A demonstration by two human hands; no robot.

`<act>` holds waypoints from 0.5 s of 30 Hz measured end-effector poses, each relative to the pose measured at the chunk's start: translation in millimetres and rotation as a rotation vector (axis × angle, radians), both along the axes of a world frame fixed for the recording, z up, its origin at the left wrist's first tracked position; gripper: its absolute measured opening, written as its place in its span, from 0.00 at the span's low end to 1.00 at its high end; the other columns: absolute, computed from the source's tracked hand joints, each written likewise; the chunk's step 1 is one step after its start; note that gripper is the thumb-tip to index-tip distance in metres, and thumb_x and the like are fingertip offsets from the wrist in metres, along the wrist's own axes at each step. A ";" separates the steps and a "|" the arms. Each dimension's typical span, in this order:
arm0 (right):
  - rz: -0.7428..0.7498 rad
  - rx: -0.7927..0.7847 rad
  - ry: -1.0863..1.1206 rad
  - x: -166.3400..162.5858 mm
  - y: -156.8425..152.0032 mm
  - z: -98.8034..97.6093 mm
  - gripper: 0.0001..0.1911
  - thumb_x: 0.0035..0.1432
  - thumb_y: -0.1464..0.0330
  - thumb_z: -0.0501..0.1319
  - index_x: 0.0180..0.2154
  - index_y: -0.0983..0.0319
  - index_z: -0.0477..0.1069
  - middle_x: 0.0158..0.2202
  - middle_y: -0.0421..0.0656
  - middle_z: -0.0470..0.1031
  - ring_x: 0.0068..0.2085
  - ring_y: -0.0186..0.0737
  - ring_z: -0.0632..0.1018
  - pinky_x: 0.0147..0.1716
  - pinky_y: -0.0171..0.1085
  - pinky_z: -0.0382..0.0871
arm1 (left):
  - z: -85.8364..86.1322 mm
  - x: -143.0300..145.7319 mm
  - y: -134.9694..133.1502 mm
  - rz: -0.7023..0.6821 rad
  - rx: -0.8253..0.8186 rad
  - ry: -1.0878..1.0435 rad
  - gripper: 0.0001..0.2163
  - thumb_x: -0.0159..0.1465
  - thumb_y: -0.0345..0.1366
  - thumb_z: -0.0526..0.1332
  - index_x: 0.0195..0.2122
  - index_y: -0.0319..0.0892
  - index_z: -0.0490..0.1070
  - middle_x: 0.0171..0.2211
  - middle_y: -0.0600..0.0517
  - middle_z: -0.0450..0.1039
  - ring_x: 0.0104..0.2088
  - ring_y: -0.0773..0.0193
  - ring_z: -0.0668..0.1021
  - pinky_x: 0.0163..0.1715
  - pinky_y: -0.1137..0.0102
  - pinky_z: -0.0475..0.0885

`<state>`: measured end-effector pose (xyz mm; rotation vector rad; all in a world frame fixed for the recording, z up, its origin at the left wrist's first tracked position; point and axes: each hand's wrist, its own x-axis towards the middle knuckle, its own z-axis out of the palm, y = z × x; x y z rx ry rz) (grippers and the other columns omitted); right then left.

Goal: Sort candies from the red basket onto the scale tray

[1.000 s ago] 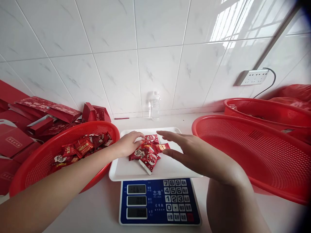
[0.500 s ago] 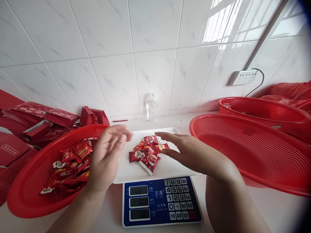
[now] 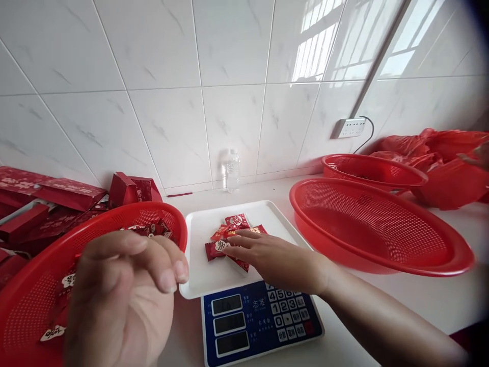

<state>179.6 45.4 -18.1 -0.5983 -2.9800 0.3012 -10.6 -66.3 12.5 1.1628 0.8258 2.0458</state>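
My right hand (image 3: 275,257) lies palm down over a small heap of red wrapped candies (image 3: 237,221), fingers stretched out; they cover part of the heap, and I cannot tell whether they touch it. The candies rest on the white tray (image 3: 198,275) of a blue-fronted digital scale (image 3: 263,326). Close to the camera, my left hand (image 3: 130,295) is raised with loosely bent fingers and nothing visible in it. It hides part of a red perforated basket (image 3: 91,229) that contains more wrapped candies (image 3: 61,306).
Two red perforated baskets stand on the right, a large one (image 3: 367,265) and a smaller one (image 3: 382,183) behind. Red plastic bags (image 3: 451,173) lie beyond, with another person's blurred hand (image 3: 477,155) at the edge. A clear bottle (image 3: 233,173) and red boxes (image 3: 72,193) are by the wall.
My left hand has drawn back from the tray, toward the camera. My right hand has moved lower and left over the candies. The view has turned right; another person's hand has appeared there.
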 end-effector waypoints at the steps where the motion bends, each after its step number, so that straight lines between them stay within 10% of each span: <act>1: 0.006 0.019 -0.033 0.2 1.0 -2.3 0.36 0.52 0.84 0.52 0.62 0.60 0.57 0.62 0.48 0.62 0.64 0.46 0.59 0.57 0.47 0.61 | 0.4 -0.2 5.2 -0.013 0.031 -0.001 0.05 0.59 0.44 0.65 0.35 0.53 0.74 0.18 0.58 0.64 0.21 0.68 0.66 0.27 0.72 0.71; 15: -0.123 0.117 0.122 23.8 7.0 -7.1 0.26 0.58 0.81 0.48 0.58 0.66 0.60 0.49 0.52 0.73 0.51 0.43 0.73 0.49 0.45 0.69 | -6.9 -10.9 48.9 -0.195 -0.100 -0.177 0.02 0.60 0.35 0.63 0.32 0.44 0.74 0.20 0.57 0.65 0.23 0.71 0.69 0.25 0.78 0.71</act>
